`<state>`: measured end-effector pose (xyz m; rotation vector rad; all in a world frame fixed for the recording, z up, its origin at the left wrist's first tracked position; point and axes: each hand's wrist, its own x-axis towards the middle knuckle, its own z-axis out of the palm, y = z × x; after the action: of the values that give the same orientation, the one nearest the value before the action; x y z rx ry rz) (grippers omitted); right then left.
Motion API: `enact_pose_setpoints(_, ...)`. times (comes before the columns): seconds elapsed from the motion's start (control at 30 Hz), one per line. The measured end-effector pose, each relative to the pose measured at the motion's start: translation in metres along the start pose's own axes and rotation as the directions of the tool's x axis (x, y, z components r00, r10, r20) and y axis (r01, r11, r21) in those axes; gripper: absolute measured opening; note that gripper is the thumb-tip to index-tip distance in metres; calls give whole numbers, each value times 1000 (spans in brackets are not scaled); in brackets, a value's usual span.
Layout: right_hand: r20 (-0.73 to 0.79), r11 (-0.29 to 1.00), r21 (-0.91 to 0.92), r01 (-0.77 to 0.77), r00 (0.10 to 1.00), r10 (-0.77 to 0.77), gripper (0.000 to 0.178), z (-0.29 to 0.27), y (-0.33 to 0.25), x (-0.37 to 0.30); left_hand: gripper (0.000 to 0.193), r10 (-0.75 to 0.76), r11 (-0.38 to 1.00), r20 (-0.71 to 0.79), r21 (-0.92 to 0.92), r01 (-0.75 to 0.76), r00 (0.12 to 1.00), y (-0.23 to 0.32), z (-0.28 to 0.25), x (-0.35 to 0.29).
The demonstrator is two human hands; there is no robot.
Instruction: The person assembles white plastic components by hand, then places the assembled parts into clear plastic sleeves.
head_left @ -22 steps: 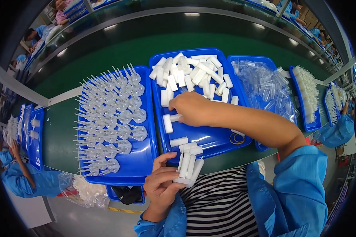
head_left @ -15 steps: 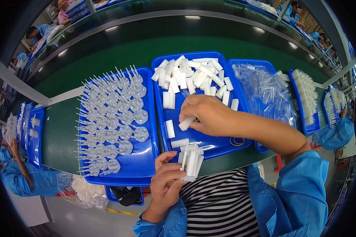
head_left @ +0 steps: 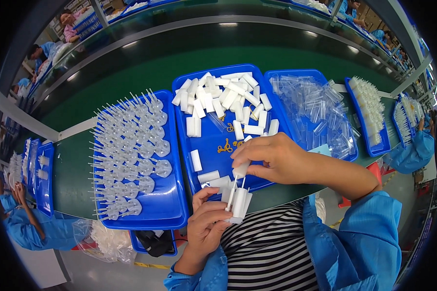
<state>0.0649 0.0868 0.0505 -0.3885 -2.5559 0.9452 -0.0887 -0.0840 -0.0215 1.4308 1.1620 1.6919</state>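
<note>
My left hand (head_left: pixel 203 224) is closed around a white plastic part with upright thin rods (head_left: pixel 231 195), some of which carry white blocks side by side. Above it, my right hand (head_left: pixel 279 157) pinches one white block (head_left: pixel 241 169) between thumb and fingers. That block's lower end is at the tips of two bare rods; whether they have entered it I cannot tell. Just beyond my hands lies a blue tray (head_left: pixel 204 154) with a heap of loose white blocks (head_left: pixel 223 92), a few strays near its front edge, and yellow rubber bands (head_left: pixel 224 147).
To the left, a blue tray (head_left: pixel 165 206) carries rows of translucent pronged parts (head_left: pixel 131 145). On the right stand a tray of clear plastic sleeves (head_left: pixel 320 106) and a narrow tray of white pieces (head_left: pixel 370 109). A green belt (head_left: pixel 218 48) runs behind. Co-workers sit at both sides.
My right hand has come from over the tray toward me, bringing the white block down to the rods. My left hand keeps holding the part in nearly the same place.
</note>
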Motion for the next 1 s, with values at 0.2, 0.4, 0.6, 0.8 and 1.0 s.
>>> enact_pose_setpoints(0.2,-28,970,-225,93,994,-102,22,-6,-13,-14,13,2,1000,73,1,-2,997,0,4,3)
enact_pose_setpoints(0.4,-2,988,151,-12,1000,13,20,-26,-4,-22,15,30,999,158,19,-33,987,-1,9,10)
enact_pose_setpoints(0.6,155,707,605,-365,926,345,13,-34,8,-33,17,73,995,273,52,-90,959,-5,14,20)
enact_pose_setpoints(0.8,178,635,677,-372,920,349,12,-31,24,-46,18,79,989,340,93,-117,937,-3,21,31)
enact_pose_setpoints(1.0,48,815,501,-291,950,310,10,-38,17,-51,20,51,993,387,77,-87,921,-5,27,37)
